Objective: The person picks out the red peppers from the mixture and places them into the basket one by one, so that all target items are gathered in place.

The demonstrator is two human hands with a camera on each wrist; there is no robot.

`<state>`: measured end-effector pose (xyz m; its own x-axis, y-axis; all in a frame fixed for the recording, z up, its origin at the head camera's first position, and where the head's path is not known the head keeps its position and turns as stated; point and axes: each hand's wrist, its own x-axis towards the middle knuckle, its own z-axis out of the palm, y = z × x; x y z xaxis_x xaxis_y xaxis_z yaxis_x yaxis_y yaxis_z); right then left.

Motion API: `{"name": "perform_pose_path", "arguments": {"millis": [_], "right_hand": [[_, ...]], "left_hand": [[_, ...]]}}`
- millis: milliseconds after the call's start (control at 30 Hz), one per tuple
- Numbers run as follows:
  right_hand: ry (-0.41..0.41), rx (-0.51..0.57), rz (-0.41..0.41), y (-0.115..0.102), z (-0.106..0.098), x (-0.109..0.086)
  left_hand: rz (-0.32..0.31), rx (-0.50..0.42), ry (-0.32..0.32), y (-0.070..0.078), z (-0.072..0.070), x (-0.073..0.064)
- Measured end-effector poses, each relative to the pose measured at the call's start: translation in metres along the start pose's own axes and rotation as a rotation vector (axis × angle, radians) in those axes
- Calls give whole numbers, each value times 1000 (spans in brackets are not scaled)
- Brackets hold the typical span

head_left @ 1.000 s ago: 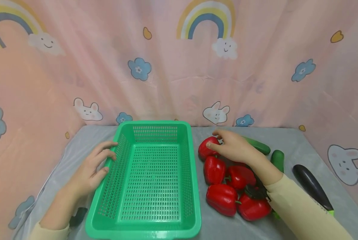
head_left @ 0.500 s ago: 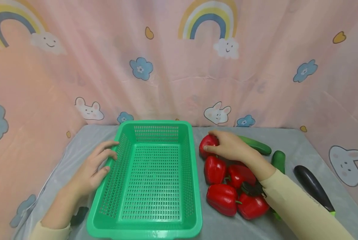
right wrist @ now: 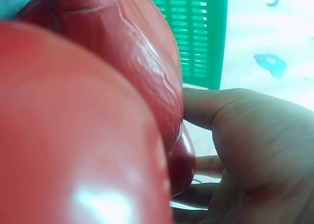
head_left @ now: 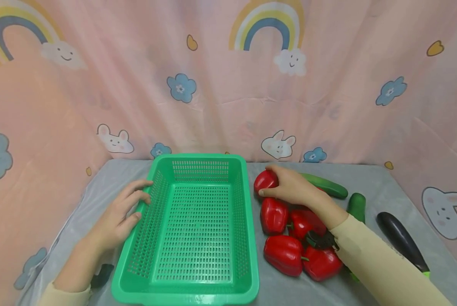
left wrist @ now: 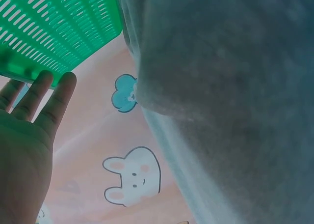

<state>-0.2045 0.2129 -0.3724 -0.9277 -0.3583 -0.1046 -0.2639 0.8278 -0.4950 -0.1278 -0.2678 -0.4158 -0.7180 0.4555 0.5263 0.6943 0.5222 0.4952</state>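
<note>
In the head view my right hand [head_left: 295, 187] grips a red bell pepper [head_left: 264, 182] at the back of a group, thumb on its near side and fingers over the far side. In the right wrist view, part of that pepper [right wrist: 181, 167] shows between thumb and fingers, behind nearer peppers. To the left stands a green plastic basket [head_left: 252, 246] with slotted walls and nothing in it. My left hand [head_left: 113, 219] rests its fingertips on the basket's left rim, fingers loosely extended. From the left wrist, the fingers [left wrist: 61, 94] meet the edge of the basket [left wrist: 93, 32].
Several more red bell peppers [head_left: 283, 255] lie close together right of the basket. Cucumbers [head_left: 331, 187] and an eggplant [head_left: 400, 238] lie farther right on the grey cloth [head_left: 373, 178]. A patterned pink curtain [head_left: 220, 119] hangs behind the table.
My right hand has lowered onto the back pepper, its thumb and fingers closing around it. My left hand and the basket stay in place; the head view shifts slightly.
</note>
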Motion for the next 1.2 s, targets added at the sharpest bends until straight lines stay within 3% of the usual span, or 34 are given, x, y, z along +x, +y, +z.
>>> {"name": "perform_pose_path", "arguments": {"millis": [367,800,1200], "right_hand": [[7,24,10,1,0,1],[87,87,-19,-4,-7,-3],[139,124,-20,-15,-25,-10]], "left_hand": [[7,-5,4,2,0,1],[2,-25,12,1,0,1],[-17,-28,9,-3,0,-2]]}}
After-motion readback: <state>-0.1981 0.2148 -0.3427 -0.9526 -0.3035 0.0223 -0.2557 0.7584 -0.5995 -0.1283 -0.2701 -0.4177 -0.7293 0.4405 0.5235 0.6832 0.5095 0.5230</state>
